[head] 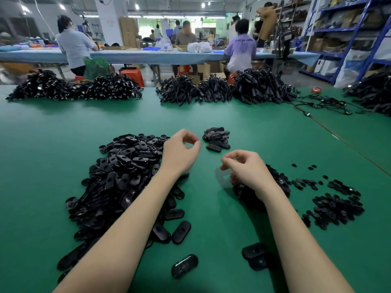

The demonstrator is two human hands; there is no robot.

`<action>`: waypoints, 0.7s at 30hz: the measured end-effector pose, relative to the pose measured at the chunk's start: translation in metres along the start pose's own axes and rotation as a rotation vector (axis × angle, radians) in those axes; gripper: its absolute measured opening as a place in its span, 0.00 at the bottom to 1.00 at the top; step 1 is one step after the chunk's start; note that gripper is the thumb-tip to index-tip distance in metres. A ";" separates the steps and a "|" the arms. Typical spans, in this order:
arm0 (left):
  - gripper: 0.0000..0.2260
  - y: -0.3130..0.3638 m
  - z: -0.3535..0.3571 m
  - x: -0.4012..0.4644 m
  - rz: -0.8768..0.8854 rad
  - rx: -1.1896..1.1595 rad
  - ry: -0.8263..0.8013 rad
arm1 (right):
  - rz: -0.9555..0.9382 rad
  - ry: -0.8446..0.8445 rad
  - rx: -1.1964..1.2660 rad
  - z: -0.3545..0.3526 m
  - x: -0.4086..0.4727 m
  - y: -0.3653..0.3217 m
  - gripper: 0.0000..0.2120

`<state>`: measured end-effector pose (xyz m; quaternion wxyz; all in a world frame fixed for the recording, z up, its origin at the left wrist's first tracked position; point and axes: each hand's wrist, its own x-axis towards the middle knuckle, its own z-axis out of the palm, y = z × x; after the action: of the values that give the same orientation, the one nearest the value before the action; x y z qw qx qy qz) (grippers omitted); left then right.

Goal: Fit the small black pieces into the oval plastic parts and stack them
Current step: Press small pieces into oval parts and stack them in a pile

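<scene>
A large heap of black oval plastic parts lies on the green table to the left. Beyond my hands sits a small stack of finished oval parts. Small black round pieces are piled and scattered to the right, partly under my right wrist. My left hand hovers just left of the small stack, its fingers loosely curled with thumb and forefinger nearly meeting, and nothing shows in it. My right hand hangs over the small pieces with fingertips drawn to the thumb; I cannot see whether a piece is pinched there.
Loose oval parts lie near the front edge, and two more lie beside my right forearm. Bundles of black cables line the table's far edge. A thin cord crosses the right side. People work at a bench behind.
</scene>
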<state>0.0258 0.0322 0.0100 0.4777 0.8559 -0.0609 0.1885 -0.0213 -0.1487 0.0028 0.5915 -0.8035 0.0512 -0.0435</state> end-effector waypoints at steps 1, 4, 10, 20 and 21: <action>0.03 0.001 -0.010 -0.010 0.016 0.020 -0.023 | -0.007 -0.007 -0.028 0.002 -0.001 -0.001 0.04; 0.04 0.005 -0.031 -0.031 0.099 0.231 -0.171 | -0.033 -0.032 -0.120 0.007 -0.003 -0.004 0.04; 0.16 -0.009 -0.030 -0.048 0.178 0.906 -0.343 | -0.064 -0.092 -0.246 0.015 -0.007 -0.011 0.04; 0.13 -0.014 -0.029 -0.047 0.134 0.763 -0.195 | -0.046 -0.131 -0.302 0.008 -0.005 -0.009 0.04; 0.13 -0.014 -0.030 -0.047 0.155 0.758 -0.166 | -0.044 -0.122 -0.300 0.007 -0.005 -0.009 0.04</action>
<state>-0.0214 0.0611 -0.0046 0.1059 0.9768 -0.0897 0.1632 -0.0251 -0.1393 0.0091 0.4656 -0.8850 0.0034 0.0006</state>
